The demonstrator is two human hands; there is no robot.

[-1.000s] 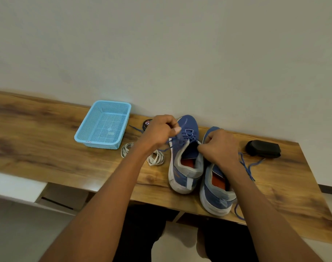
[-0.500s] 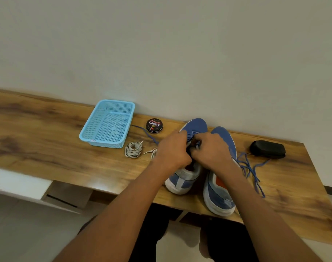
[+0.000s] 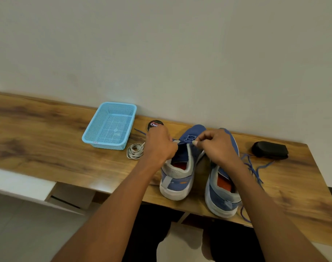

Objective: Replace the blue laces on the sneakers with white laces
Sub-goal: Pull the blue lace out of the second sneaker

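Wood-grain table (image 3: 38, 144), semi-gloss. Left of sneakers (image 3: 182, 167): light-blue plastic mesh basket (image 3: 109, 127), glossy polish tin (image 3: 154, 124). Sneakers blue knit cloth w/ matt rubber soles. Right of them: matt black brush (image 3: 269, 149).

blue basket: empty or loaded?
Empty. The basket shows only its bare mesh floor; the white laces lie coiled on the table beside it.

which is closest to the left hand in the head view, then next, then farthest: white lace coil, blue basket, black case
From the left hand:
1. white lace coil, just to its left
2. blue basket, farther left, toward the wall
3. black case, far right, past both sneakers
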